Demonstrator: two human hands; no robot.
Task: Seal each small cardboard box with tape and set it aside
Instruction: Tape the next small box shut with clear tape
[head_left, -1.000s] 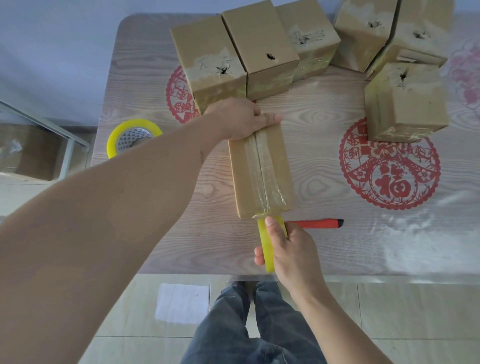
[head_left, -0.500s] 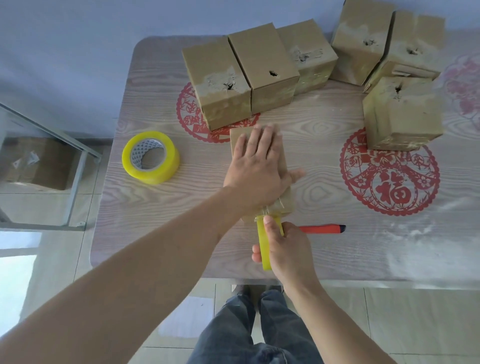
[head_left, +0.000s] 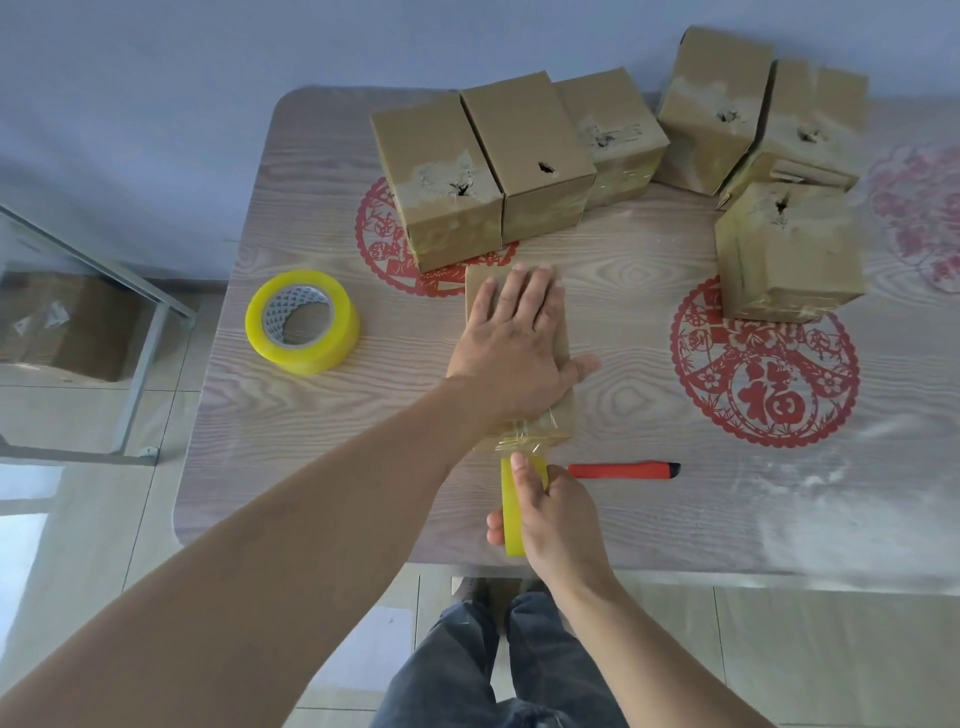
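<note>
A: The box lies on its side at the table's near middle, left hand pressing flat on it, fingers straight.

B: And the right hand grips the tape roll, strip stretched taut to the box end.

A: Pull crooked and the tape wrinkles, or the box slides toward the red knife.

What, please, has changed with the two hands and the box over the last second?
The left hand slid from the box's far end towards the person and now lies flat along its top. The right hand still grips the yellow tape roll at the near end.
</note>
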